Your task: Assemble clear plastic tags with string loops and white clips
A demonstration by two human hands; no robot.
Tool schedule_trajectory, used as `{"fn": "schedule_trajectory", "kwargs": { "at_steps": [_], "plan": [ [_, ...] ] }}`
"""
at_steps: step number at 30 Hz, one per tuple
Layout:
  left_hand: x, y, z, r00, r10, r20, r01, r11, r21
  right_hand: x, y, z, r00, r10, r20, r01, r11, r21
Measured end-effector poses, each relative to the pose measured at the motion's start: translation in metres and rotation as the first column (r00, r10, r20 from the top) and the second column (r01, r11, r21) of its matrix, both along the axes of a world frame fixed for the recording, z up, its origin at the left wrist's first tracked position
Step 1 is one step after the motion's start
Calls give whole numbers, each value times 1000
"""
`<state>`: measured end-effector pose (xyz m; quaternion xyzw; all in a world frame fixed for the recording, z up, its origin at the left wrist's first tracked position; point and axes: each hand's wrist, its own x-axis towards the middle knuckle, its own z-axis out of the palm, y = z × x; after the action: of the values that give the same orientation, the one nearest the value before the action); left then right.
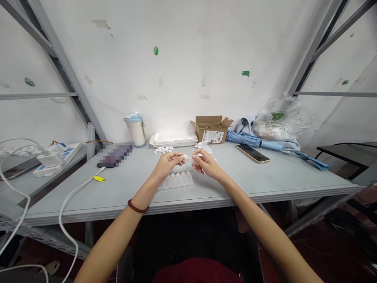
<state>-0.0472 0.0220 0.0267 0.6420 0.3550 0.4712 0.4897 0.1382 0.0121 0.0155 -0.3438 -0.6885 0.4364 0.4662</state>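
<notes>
My left hand (pixel 170 164) pinches a small white piece (pixel 184 157) with a thin pale cord by it, just above the table. Close by on the right, my right hand (pixel 205 163) has its thumb and forefinger pressed together at that piece's other side; what they grip is too small to make out. Below both hands, several translucent white sleeve-like pieces (pixel 176 181) lie side by side in a row, cords at their upper ends. Behind my left hand sit several small white round caps (pixel 163 149). Small white parts on clear plastic (pixel 203 146) lie behind my right hand.
At the back of the grey table (pixel 118 200) stand a tumbler (pixel 137 129), a white stack (pixel 175 138) and an open cardboard box (pixel 212 129). A phone (pixel 252 153), a blue folded umbrella (pixel 244 137) and a plastic bag (pixel 277 122) lie right. A charging cable (pixel 69 196) crosses the left edge.
</notes>
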Motion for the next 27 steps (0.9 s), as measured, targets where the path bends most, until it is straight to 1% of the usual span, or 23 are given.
{"fn": "schedule_trajectory", "kwargs": {
  "at_steps": [5,9,11,16,20,27],
  "plan": [
    [-2,1,0,995,-19,-101,16,1000,-23,-1,-2,4,999,-33,-21,32,998,-44],
    [-1,-2,1,990,-47,-132,52,998,35,-1,-2,5,996,-71,-47,67,995,-79],
    [0,-4,3,988,-50,-144,59,996,63,0,-1,5,995,-86,-53,82,994,-79],
    [1,-8,7,981,-18,-195,33,997,74,0,0,4,993,-99,-61,93,992,-89],
    [3,-7,5,969,0,-247,21,996,83,0,0,4,994,-98,-55,93,992,-86],
    [3,-4,2,965,-10,-262,28,998,64,0,1,3,993,-109,-44,106,991,-76]
  ]
}}
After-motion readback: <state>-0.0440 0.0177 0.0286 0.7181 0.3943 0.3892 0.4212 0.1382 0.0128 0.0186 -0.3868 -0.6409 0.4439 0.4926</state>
